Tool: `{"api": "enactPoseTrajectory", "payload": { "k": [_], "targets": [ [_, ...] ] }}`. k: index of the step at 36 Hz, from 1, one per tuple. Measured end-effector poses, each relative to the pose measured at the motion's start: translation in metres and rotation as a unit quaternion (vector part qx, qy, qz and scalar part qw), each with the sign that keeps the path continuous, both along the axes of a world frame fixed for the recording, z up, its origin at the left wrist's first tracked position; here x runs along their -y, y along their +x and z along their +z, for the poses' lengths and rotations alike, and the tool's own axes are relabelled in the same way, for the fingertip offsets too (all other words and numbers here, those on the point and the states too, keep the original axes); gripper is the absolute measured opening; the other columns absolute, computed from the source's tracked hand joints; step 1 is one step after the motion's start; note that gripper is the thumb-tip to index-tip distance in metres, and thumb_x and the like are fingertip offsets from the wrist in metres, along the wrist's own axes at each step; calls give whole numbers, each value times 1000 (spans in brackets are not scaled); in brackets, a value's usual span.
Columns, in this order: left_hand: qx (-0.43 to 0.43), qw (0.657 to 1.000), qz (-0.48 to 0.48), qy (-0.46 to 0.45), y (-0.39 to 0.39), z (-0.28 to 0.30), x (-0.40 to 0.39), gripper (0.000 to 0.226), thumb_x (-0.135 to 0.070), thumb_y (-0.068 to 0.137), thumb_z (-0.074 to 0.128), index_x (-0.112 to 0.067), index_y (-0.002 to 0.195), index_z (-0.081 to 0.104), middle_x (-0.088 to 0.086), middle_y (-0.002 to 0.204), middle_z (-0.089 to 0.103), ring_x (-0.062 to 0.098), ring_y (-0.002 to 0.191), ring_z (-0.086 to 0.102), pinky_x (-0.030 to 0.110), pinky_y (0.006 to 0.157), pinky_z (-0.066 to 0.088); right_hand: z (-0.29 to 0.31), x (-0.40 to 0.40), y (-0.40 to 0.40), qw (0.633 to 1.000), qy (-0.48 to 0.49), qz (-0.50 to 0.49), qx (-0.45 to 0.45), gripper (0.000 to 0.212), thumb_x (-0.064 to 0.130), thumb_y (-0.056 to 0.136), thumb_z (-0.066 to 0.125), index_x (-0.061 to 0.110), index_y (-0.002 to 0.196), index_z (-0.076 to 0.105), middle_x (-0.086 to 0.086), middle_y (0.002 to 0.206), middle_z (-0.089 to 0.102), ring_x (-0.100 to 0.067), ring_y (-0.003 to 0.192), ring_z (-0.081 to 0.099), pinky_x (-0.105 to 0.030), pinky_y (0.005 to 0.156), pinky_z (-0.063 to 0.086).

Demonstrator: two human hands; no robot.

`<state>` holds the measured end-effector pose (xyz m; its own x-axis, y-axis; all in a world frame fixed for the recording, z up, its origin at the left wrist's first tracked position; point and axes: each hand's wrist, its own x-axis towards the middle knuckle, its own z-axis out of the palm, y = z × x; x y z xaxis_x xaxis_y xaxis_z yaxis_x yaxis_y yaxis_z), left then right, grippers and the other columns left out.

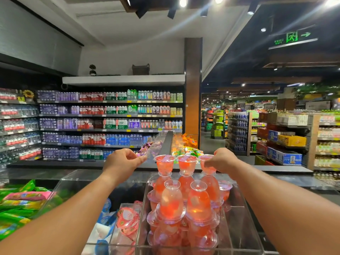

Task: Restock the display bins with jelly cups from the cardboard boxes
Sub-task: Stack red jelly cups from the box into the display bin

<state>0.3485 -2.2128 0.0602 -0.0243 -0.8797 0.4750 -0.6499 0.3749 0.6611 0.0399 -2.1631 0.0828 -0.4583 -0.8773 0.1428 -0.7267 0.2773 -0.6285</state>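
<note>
1. At the back rim of the clear acrylic display bin [145, 214], top row: three pink fruit jelly cups with printed foil lids [186, 162] standing upright side by side, each perched on an inverted cup below. Treat this bin as the landmark for everything else.
2. Right hand [223, 160]: fingers curled round the rightmost cup of that row [207, 163], pinching it near the lid. Keep that pinch light and vertical; squeeze the soft wall and the cup probably tips off its narrow perch.
3. Left hand [122, 160]: fingers curled, thumb and forefinger meeting just left of the row, seemingly at the edge of a thin clear plastic sheet [152, 150] rising behind the bin. Cannot tell for certain whether anything is pinched. Better used as a steadying guard beside the leftmost cup.
4. Lower tiers inside the bin: more pink cups stacked base-to-lid, two inverted ones [172, 197] nearest the front. Judged unstable, so seat the held cup squarely, base centred on the upturned base beneath, before letting go.
5. Release slowly, straight upward, without brushing the middle cup touching it.
6. Left of the bin: a neighbouring clear compartment holding flat red-lidded jelly cups [127, 218] and blue-and-white packets [106, 208]; farther left, green snack bags [16, 208]. Keep the left forearm from sweeping these.
7. Cardboard boxes: none in sight near the bin; the next cups must come from outside the picture.
8. Stock level judged nearly full; little room above the rim.
</note>
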Motion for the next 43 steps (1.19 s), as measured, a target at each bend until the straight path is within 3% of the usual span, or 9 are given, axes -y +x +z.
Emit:
{"api": "enactPoseTrajectory", "payload": {
  "k": [9, 13, 16, 21, 26, 34, 37, 43],
  "targets": [
    [12, 1000, 7, 1, 0, -2, -6, 33, -57, 86, 71, -24, 87, 68, -8, 85, 70, 12, 82, 64, 33, 74, 54, 0, -2, 2, 1000, 7, 5, 10, 32, 28, 79, 81, 5, 93, 64, -4, 75, 58, -13, 62, 53, -22, 46, 37],
    [24, 1000, 14, 10, 4, -2, -10, 34, -58, 85, 72, -25, 87, 67, -8, 86, 69, 13, 84, 64, 37, 80, 56, 2, -7, 2, 998, -3, 43, 38, 61, 44, 80, 83, 12, 120, 49, -7, 114, 58, -17, 90, 56, -27, 69, 46],
    [44, 998, 27, 25, 12, 0, -17, 35, -58, 85, 71, -24, 92, 67, -8, 93, 69, 13, 88, 64, 36, 83, 55, 11, -12, 4, 999, -26, 28, -14, 81, 52, 85, 75, 6, 144, 43, -13, 139, 54, -21, 100, 53, -30, 82, 44],
    [103, 992, 49, 48, 30, 7, -37, 46, -59, 87, 69, -21, 113, 66, -1, 109, 69, 21, 100, 64, 36, 89, 53, 23, -21, 36, 985, -4, 22, -168, 82, 72, 79, 66, 18, 138, 49, -9, 133, 56, -30, 115, 55, -46, 97, 51],
    [176, 979, 79, 58, 59, 21, -80, 55, -59, 89, 66, -20, 128, 63, 3, 126, 66, 24, 114, 61, 37, 97, 50, 30, -57, 101, 962, 2, 94, -255, 79, 73, 83, 60, 23, 142, 47, -7, 142, 47, -33, 130, 43, -49, 102, 39],
    [262, 950, 165, 47, 157, 28, -178, 52, -61, 89, 63, -22, 123, 64, 2, 124, 67, 26, 114, 61, 36, 93, 50, 22, -134, 240, 901, -62, 261, -341, 71, 65, 89, 54, 18, 142, 49, -14, 138, 50, -39, 128, 43, -46, 101, 40],
    [279, 935, 204, 75, 209, 5, -225, 50, -61, 88, 62, -21, 118, 67, 6, 122, 68, 29, 114, 61, 36, 92, 51, -1, -168, 309, 888, -61, 327, -318, 72, 67, 87, 54, 17, 138, 49, -13, 139, 49, -40, 129, 41, -49, 103, 39],
    [262, 898, 279, 216, 342, -78, -345, 59, -61, 90, 59, -23, 135, 59, 4, 136, 61, 27, 125, 57, 37, 98, 50, -81, -240, 459, 849, -20, 442, -288, 75, 69, 84, 59, 19, 139, 50, -13, 140, 51, -38, 129, 48, -46, 103, 43]
  ]
}}
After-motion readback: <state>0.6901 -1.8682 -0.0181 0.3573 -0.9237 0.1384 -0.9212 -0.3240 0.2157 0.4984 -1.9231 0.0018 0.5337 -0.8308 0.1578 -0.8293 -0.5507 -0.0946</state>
